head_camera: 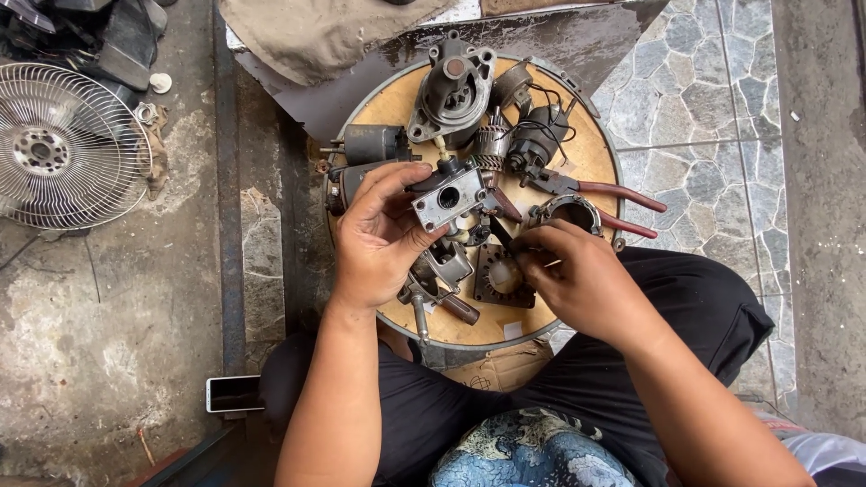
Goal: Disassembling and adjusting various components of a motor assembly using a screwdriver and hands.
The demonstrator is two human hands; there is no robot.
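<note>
Seen from the head camera, much sits half hidden: the left hand [383,239] covers the rear of the metal block [448,198] it grips, so only the block's pale rectangular face with a round bore and small corner holes shows, and whatever dark part joins it behind the thumb is hard to make out. The right hand [577,275] hides most of the thin dark tool [502,234] it holds; only a short tip shows past the fingertips, and its kind cannot be told. The person's legs and a patterned cloth cut off the near edge of the round wooden board [586,162]. The left forearm rises from the bottom of the frame, wrist bent inward, fingers curled over the top of the block and the thumb pressed beneath its face, holding it just above the middle of the board. The right forearm comes in from the lower right, fingers pressed together and pinching the tool, knuckles up. The block's long axis runs roughly left to right with its right end slightly raised, bored face toward the camera; the tool's tip points up and left toward the block's lower right corner, whether touching it I cannot tell. Red-handled pliers [613,194] lie just beyond the right hand, a starter housing [451,90] at the board's far edge, and a fan grille [63,144] well apart on the floor.
</note>
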